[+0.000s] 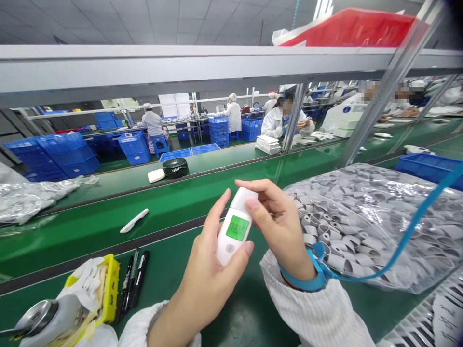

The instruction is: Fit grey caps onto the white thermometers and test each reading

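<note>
Far left: crumpled clear plastic bag (pixel 25 197) on the far belt. Near-left edge of the green counter (pixel 170 260): a yellow tray (pixel 110 289) w/ rags, a metal can (pixel 39 318) beside it, three black pens (pixel 132 284) lying just right of the tray. A loose white plastic part (pixel 134 220) sits alone on the mid belt; further back, a small black fan (pixel 175 167) w/ a white block touching its left side.

Centre: we hold a white thermometer (pixel 235 226) above the counter, green screen lit and facing us. Left hand (pixel 210 279) wraps the lower body, thumb on the front near the round button, fingers (pixel 217 217) closed round the back. Right hand (pixel 278 226) pinches the top end, fingers closed on the tip; blue wrist strap (pixel 311 274) w/ its cord running off right.

Judgement: good handling here means keeping the thumb off the display, screen square to our eyes, grip light at the probe end.

Right: big clear bag of grey caps (pixel 365 217) just beside the right hand; blue bin (pixel 427 166) behind. Other people work at far benches.
</note>
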`<state>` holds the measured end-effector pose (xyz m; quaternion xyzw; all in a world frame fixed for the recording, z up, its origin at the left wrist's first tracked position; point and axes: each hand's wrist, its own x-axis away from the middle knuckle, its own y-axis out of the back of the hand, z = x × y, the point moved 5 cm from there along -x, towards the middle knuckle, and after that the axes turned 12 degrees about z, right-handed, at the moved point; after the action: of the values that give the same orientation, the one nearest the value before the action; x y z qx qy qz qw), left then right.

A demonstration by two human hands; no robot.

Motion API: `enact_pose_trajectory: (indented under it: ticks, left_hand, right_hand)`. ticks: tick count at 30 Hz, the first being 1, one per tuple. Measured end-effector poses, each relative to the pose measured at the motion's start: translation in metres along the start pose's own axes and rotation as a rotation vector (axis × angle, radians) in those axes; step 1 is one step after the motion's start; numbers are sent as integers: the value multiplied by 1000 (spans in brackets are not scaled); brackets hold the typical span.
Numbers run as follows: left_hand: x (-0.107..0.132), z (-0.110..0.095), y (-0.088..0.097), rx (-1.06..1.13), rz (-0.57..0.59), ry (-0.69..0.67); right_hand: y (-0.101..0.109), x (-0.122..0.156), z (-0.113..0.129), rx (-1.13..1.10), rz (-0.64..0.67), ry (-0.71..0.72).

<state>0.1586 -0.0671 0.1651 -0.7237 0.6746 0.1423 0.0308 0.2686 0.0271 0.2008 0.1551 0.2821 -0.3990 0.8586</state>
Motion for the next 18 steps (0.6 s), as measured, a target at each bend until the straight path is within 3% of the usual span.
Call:
enact_pose_trajectory:
  ticks: [7,9,13,18]
  left_hand:
    - [3,-7,1,-20,-8,-37]
    - [3,-9,0,45,58,-29]
    - [5,-10,-6,284,296,63]
    - [4,-11,-7,366,328,85]
  right_hand:
    - [-9,7,6,64,-57,90]
    - [-6,8,7,64,-79,113]
    - [1,4,8,40,-29,51]
    - [3,1,6,-5,9,-10]
